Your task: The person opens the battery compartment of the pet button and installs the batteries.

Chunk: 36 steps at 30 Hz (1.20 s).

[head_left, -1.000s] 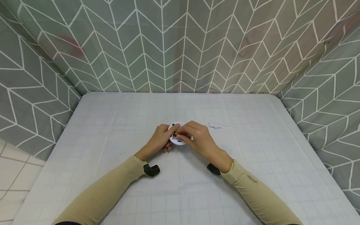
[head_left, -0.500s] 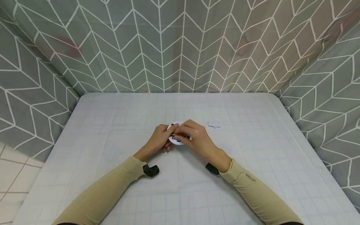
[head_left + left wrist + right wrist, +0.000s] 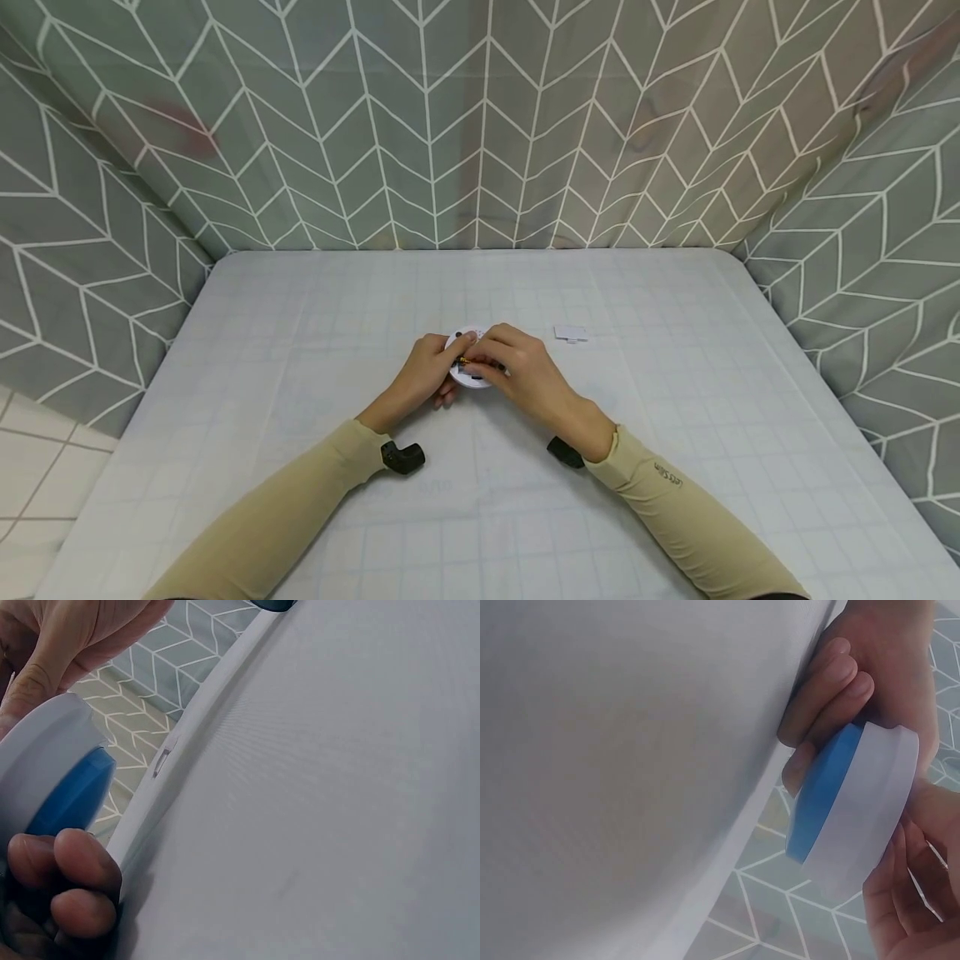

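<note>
A round white device [image 3: 471, 382] with a blue underside [image 3: 825, 795] is held above the table, its battery compartment facing up in the head view. My left hand [image 3: 423, 368] grips it at the left edge, thumb on top and fingers curled beneath. With its fingertips at the compartment, my right hand [image 3: 528, 367] pinches a black and gold battery [image 3: 465, 361], mostly covered by those fingers. In the left wrist view the device's white rim [image 3: 45, 754] shows above the curled left fingers [image 3: 86, 859]. The inside of the compartment is largely hidden.
A small white battery cover [image 3: 572, 333] with a tab lies on the table just beyond the right hand. Pale cloth with a faint grid covers the table [image 3: 337, 292]. Patterned curtains [image 3: 465, 125] border its back and sides.
Right fingertips have shifted slightly left over the compartment, covering more of the battery. The left hand keeps its hold on the device, and the cover stays on the table.
</note>
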Tool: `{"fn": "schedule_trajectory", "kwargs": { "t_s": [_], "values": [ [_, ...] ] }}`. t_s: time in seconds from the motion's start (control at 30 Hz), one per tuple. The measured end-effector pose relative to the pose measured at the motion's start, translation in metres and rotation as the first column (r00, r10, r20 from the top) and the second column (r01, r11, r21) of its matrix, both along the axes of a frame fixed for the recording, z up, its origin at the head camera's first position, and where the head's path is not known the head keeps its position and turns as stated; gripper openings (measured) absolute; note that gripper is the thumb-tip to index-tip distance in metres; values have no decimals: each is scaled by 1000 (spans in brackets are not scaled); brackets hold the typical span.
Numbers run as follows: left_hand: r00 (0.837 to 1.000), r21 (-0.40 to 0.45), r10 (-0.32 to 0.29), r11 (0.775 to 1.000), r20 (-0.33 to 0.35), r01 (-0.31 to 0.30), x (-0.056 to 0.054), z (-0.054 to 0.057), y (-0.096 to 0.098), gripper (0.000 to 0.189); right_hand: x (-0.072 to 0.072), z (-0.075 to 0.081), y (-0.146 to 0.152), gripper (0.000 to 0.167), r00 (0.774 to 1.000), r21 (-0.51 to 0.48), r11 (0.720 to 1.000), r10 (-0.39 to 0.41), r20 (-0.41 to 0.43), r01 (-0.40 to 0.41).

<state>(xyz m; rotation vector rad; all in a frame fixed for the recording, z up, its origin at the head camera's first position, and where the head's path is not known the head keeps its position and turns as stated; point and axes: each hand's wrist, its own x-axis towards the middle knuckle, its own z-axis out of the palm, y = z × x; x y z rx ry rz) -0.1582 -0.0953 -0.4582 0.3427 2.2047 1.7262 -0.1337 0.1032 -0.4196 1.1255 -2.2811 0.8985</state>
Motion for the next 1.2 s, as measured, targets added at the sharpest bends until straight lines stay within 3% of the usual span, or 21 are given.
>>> {"fn": "schedule_trajectory", "kwargs": {
  "t_s": [0.37,0.67,1.2],
  "values": [
    [1000,-6,6,1000,1,-6,0,0,0,63,0,0,0,13,1000,12,1000,4,11,-4],
    [1000,-9,8,1000,-4,-8,1,1,0,63,-1,-2,3,14,999,3,999,52,7,-53],
    [1000,-10,6,1000,20,-6,2,2,0,62,-1,0,6,35,969,66,976,215,-122,-209]
  ]
}}
